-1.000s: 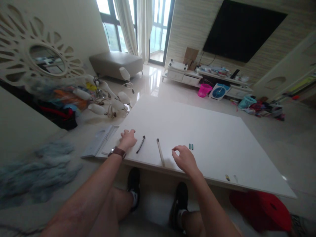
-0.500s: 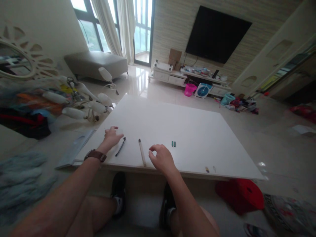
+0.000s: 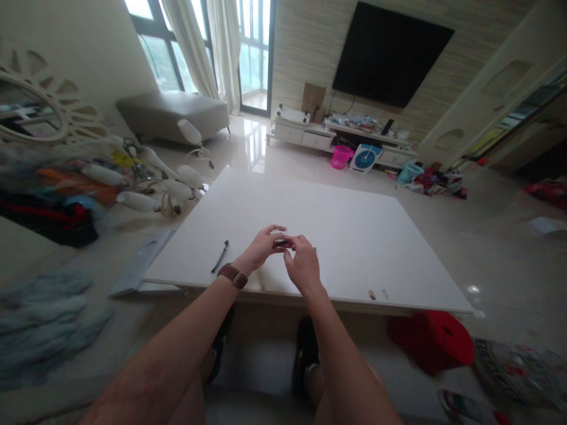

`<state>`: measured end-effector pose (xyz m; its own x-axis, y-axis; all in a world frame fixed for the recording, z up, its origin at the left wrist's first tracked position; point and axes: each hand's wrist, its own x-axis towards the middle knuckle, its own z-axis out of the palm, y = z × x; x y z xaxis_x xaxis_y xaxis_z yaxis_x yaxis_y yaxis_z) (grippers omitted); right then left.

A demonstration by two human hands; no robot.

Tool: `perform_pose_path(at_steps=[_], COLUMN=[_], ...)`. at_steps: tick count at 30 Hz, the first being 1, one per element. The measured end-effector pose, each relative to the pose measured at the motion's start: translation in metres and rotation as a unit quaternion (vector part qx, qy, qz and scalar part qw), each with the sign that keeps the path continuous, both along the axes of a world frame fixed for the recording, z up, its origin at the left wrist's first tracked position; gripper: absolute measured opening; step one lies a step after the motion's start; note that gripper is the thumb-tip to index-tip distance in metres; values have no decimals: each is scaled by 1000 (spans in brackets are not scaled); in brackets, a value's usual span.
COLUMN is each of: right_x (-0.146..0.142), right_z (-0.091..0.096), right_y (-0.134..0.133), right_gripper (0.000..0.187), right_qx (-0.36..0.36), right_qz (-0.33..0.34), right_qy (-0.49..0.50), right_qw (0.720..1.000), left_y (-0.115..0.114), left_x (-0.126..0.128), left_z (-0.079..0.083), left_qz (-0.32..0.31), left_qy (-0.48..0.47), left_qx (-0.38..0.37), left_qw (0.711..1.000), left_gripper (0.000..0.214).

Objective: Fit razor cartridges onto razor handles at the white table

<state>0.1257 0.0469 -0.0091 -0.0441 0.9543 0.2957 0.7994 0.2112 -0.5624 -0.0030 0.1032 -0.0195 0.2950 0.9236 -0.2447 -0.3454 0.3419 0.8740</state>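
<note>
My left hand and my right hand meet above the white tabletop. Between their fingertips is a small dark object, too small and too covered to name. Both hands have their fingers closed around it. A dark pen lies left of my left hand, above the brown watch strap. Beneath my hands a pale stick-like thing shows only in part. Of the small green pieces, just a sliver is visible past my right hand.
Near the front edge lie a small brown-and-dark piece and a clear loop-like piece. A red stool stands by the right front corner. White lamp shades crowd the left side; a pink basket is beyond the table.
My left hand has moved right from beside the pen, and my right hand slightly up, so they now meet. A small dark object shows between them. The green pieces are mostly covered.
</note>
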Motion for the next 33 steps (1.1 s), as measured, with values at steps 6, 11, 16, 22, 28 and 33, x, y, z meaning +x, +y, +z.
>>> perform_pose_path(at_steps=[6, 11, 16, 22, 28, 33], right_x=[6, 2, -3, -8, -6, -5], right_z=[-8, -9, -14, -17, -18, -19], right_y=[10, 22, 29, 28, 19, 22], right_gripper=[28, 22, 21, 20, 18, 16], right_qx=[-22, -22, -44, -66, -70, -64], right_qz=[17, 26, 32, 32, 31, 32], right_qy=[-21, -52, -74, -85, -76, -73], right_qw=[999, 998, 996, 994, 994, 995], left_y=[-1, 6, 10, 9, 2, 6], left_x=[2, 0, 1, 1, 2, 1], left_z=[-5, -5, -6, -9, -8, -15], left_qz=[18, 17, 11, 5, 0, -4], left_qy=[45, 85, 136, 158, 158, 160], left_qx=[-30, -38, -9, 17, 18, 19], left_qw=[998, 996, 991, 987, 987, 987], left_gripper=[23, 29, 30, 28, 27, 26])
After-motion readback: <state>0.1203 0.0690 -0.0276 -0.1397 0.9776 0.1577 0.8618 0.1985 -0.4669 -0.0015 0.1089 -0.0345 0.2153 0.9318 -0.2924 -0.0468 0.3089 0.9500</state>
